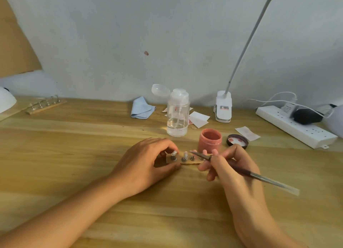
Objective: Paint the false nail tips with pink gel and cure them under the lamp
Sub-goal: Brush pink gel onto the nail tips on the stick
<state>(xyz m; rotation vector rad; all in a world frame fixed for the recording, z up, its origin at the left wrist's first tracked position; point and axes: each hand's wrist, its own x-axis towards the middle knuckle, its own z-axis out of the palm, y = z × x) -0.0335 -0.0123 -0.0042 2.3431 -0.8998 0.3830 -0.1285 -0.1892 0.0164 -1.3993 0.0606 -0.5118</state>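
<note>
The strip [187, 160] lies on the table [74, 154] just in front of the jar [209, 142] and a little to its left, its long axis running left to right. Small metal stands rise from it, and clear tips [174, 153] sit on them, tilted up toward the person. The left hand [146, 164] grips the strip's left end, fingers curled over the far edge and thumb on the near edge. The right hand [235, 171], in front of the jar and to its right, pinches the brush [269, 179] like a pen. The brush lies on a diagonal: its bristle end points left and away over the middle of the strip, and its handle trails toward the person and to the right.

The jar is open and pink inside. Its lid [237, 141] lies just to its right, inner face up, smeared pink. Behind the jar to the left stands a pump bottle [178, 115], cap flipped open, with clear liquid low in it.

A blue cloth [142, 108] lies further left of the bottle. Far left of the jar, near the wall, is a second strip [46, 105] of tips. A power strip [295, 127] runs along the table right of the jar. Bare table spreads wide left of the jar and in front of both hands.
</note>
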